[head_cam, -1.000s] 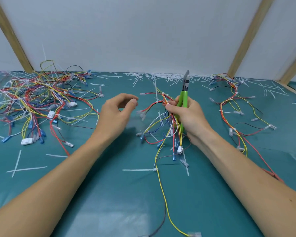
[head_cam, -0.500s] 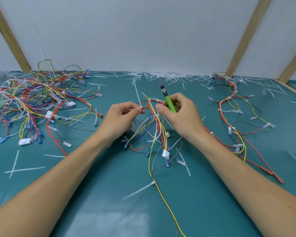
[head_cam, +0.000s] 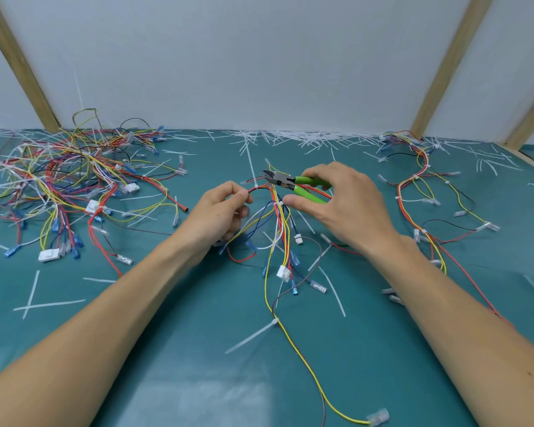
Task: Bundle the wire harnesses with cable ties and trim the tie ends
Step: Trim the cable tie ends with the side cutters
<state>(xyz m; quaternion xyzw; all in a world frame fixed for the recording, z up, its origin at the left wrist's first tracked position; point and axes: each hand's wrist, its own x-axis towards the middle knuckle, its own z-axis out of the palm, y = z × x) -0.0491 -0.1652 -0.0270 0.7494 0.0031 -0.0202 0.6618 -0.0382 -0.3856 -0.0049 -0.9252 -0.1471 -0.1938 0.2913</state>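
A teal desk [head_cam: 173, 349] carries a big tangle of loose wires [head_cam: 59, 186] toward its far left corner and a tied harness [head_cam: 420, 192] snaking down its right side, with cut tie ends [head_cam: 305, 137] strewn along the far edge. Near the desk's middle lies the wire harness [head_cam: 279, 229] being worked, its red loop pinched between thumb and fingers of the left hand [head_cam: 219, 211]. The right hand [head_cam: 346, 204] curls round the green-handled cutters [head_cam: 293, 183], whose blades stand apart just beside an upright cable tie [head_cam: 251, 163] on that loop.
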